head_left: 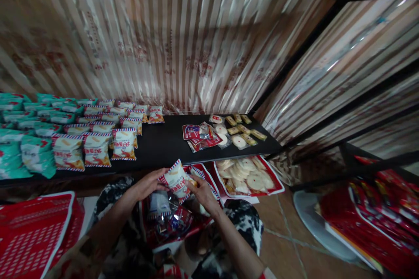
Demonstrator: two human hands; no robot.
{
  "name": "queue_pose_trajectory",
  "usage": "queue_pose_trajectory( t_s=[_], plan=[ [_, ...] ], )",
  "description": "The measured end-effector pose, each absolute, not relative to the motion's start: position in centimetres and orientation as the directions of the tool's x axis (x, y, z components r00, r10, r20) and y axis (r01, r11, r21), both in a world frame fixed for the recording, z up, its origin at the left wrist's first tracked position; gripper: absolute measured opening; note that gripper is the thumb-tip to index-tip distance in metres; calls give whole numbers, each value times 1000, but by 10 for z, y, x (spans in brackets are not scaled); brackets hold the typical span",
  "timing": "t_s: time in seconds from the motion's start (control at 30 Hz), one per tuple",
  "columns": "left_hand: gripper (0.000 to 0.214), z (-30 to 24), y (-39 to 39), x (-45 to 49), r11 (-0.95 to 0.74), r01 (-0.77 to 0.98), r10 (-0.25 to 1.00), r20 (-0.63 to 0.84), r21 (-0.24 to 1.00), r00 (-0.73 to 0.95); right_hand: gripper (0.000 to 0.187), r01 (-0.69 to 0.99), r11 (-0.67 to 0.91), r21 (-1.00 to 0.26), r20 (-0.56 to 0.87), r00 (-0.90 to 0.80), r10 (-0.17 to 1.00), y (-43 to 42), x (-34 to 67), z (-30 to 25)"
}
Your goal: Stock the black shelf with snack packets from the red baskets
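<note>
Above a red plastic basket with a pale rim (159, 236), between the person's knees, we observe a white pillow-shaped snack packet with red lettering and striped ends (176, 182), held tilted in both hands. We find the left hand (151, 185) with its fingers clamped on the packet's left edge, and the right hand (203, 192) with its thumb and fingers closed on the right side. Beneath the hands, the basket contains further wrappers, among them clear and dark purple ones (178, 220); their exact contents we cannot tell. Behind it we record a long black shelf (165, 141). Along its left part stand rows of teal packets (38, 153), with rows of similar white packets (97, 150) just beside them. Farther right lie red flat pouches (201, 134), white round wrapped discs (240, 141) and small gold-wrapped bars (259, 134). Below the shelf's right portion, we note a red white-edged tray (276, 188) filled with pale round discs (255, 181). A second red perforated basket (34, 226) is at the person's left, and shiny red packages (376, 209) are piled at the far right.
</note>
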State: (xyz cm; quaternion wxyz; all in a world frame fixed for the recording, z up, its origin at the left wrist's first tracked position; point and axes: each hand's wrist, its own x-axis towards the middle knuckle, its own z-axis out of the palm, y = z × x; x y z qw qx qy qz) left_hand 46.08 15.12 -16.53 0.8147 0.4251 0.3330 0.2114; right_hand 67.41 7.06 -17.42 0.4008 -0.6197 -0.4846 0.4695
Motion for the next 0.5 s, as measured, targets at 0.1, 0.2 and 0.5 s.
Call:
queue_pose_trajectory(
  t_s=[0.1, 0.2, 0.5],
  plan=[
    [51, -159, 151, 463, 522, -128, 686, -325, 843, 651, 42, 159, -244, -957, -217, 170, 961, 78, 670, -174],
    [49, -158, 150, 470, 455, -153, 764, -296, 877, 574, 47, 13, -278, -961, -267, 240, 933, 88, 661, -176],
    [62, -154, 160, 493, 417, -258, 869, -299, 872, 395, 50, -91, -283, -955, -296, 223, 929, 118, 638, -161]
  ],
)
